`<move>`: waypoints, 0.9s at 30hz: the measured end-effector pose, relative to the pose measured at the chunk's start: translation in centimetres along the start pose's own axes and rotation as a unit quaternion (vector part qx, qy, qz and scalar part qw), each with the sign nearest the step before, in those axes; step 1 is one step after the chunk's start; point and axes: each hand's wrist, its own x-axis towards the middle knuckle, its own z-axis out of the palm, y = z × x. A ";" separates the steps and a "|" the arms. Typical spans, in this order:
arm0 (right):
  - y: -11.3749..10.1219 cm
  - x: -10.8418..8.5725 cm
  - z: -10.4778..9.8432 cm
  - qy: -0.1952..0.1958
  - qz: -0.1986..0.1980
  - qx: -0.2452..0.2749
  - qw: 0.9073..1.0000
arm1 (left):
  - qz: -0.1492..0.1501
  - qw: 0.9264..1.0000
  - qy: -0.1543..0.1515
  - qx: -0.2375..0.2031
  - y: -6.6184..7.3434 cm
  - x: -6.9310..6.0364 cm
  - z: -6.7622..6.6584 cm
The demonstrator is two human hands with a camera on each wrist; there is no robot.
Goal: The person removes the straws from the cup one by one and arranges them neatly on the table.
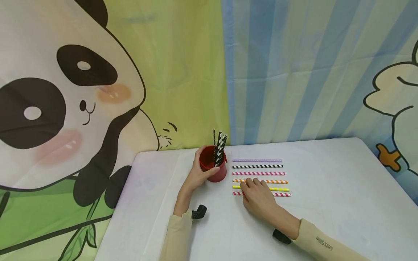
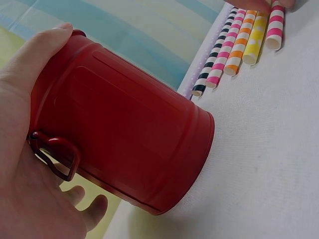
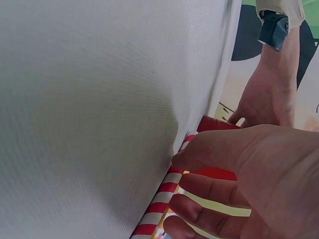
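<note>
My left hand [image 1: 196, 174] grips a small red metal bucket [image 1: 219, 175] that stands on the table. Its thumb lies along the near rim. Several black-and-white paper straws [image 1: 220, 146] lean inside the bucket. To the right of it lies a row of paper straws, among them a yellow one [image 1: 281, 189] and an orange-striped one [image 1: 277, 182]. My right hand [image 1: 259, 197] reaches over the front of this row. It pinches the nearest straw, a pink-and-white striped one [image 3: 158, 206], between thumb and fingers. That straw still lies flat.
Farther back in the row are a pink-striped straw [image 1: 258, 173], a black-striped straw [image 1: 258, 166] and a purple straw [image 1: 258, 160]. A white cloth covers the table [image 1: 343, 188]. Behind it hangs a printed curtain [image 1: 192, 72] with a panda.
</note>
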 end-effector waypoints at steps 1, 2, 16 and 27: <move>0.0 0.0 0.0 0.001 0.000 -0.001 1.000 | 0.000 1.000 0.000 -0.001 0.0 0.0 0.0; 0.0 0.0 0.0 0.001 0.000 -0.002 1.000 | -0.001 1.000 0.001 -0.002 0.0 0.0 0.0; 0.0 0.3 -0.5 -0.027 0.015 0.014 0.999 | 0.001 1.000 0.001 -0.002 0.0 -0.1 0.0; 0.0 0.6 -0.8 -0.020 0.017 0.035 0.999 | 0.005 1.000 0.008 -0.002 0.0 -0.1 0.0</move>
